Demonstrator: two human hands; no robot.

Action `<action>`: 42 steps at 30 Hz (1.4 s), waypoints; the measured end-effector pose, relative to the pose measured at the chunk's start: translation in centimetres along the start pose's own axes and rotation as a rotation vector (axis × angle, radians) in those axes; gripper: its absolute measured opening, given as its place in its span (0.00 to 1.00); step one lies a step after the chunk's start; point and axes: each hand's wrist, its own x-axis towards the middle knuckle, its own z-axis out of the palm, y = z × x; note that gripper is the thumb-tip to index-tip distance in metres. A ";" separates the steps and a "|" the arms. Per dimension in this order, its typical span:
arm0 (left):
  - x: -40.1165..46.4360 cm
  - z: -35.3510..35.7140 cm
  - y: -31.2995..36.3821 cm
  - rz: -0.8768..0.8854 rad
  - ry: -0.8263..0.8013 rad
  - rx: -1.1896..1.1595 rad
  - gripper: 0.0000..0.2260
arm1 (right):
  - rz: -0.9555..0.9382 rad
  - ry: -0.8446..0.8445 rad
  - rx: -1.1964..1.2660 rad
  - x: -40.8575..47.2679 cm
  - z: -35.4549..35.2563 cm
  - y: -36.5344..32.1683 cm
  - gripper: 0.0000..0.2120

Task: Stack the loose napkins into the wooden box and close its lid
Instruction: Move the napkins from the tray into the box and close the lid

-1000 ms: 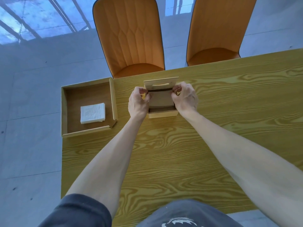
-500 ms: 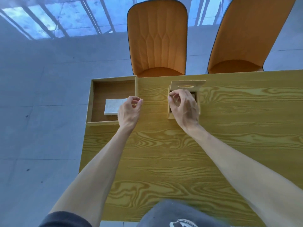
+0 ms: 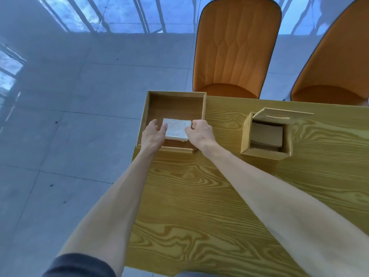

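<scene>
A white stack of napkins (image 3: 176, 129) lies flat in a shallow wooden tray (image 3: 204, 108) at the table's far left corner. My left hand (image 3: 154, 134) is at the stack's left edge, fingers spread and touching it. My right hand (image 3: 199, 133) is at its right edge, with the thumb on top and the fingers curled around the far corner. To the right stands the small wooden box (image 3: 259, 153), with its lid (image 3: 283, 113) tipped up at the back. Inside it lies a shaded pile of napkins (image 3: 267, 134).
The yellow wood-grain table (image 3: 199, 196) ends just left of the tray, with grey floor tiles beyond the edge. Two orange chairs (image 3: 237, 47) (image 3: 335, 66) stand at the far side. A strip of bare tabletop separates the tray from the box.
Both hands left the wooden box and moved left into the tray. They now flank the napkin stack. The view has swung left, so the box sits at the right with its lid up.
</scene>
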 end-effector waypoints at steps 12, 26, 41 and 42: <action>4.3 1.3 0.3 -0.198 -0.073 -0.050 0.25 | 0.347 -0.088 0.294 3.5 3.1 -0.5 0.20; 4.3 0.9 0.2 -0.291 -0.187 -0.251 0.17 | 0.414 -0.109 0.409 3.7 2.5 0.7 0.21; -1.3 -1.8 2.2 -0.019 -0.439 -0.406 0.16 | 0.118 -0.126 0.430 -1.0 -3.0 2.1 0.23; -1.9 -1.5 2.5 -0.011 -0.435 -0.422 0.16 | 0.101 -0.113 0.432 -1.5 -3.7 2.4 0.18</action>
